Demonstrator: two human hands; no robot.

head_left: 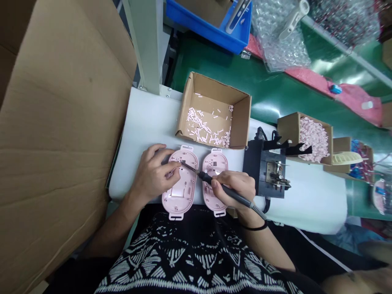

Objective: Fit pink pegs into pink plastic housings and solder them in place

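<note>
Finding a pink plastic housing (180, 200) lying directly under the left hand (151, 175), fingers curled over its upper side, holding it flat. The tip of a soldering iron (234, 195) sits at the housing's upper end, beside those fingers. The right hand (235, 185) grips the iron's handle closely, pen-fashion, over a second pink housing (214, 162) just beside the first. Both lie on a white work surface (306, 204), near an open cardboard box (214, 87) of small pink plastic pieces (205, 126) and a black bench fixture (269, 171).
</note>
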